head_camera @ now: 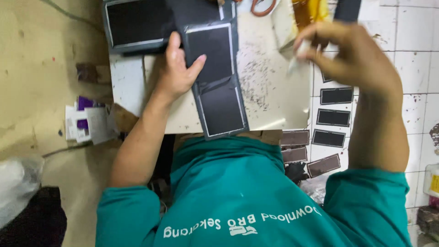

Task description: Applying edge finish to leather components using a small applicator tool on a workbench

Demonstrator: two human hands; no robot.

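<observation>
My left hand point(179, 71) lies flat on a long black folded panel point(219, 82) with pale outlined edges, pinning it to a white work board point(274, 96); the thumb rests on the panel's upper section. My right hand point(354, 57) hovers above the board's right edge, its fingers pinched on a small white stick-like tool point(296, 57) that is blurred. My teal shirt fills the lower part of the view.
A second black panel point(137, 23) lies at the board's far left corner. Orange-handled scissors point(263, 7) sit at the far edge. Several small black rectangles point(334, 117) lie on white tiles at the right. Paper scraps point(87, 122) and a plastic bag point(18, 185) are at the left.
</observation>
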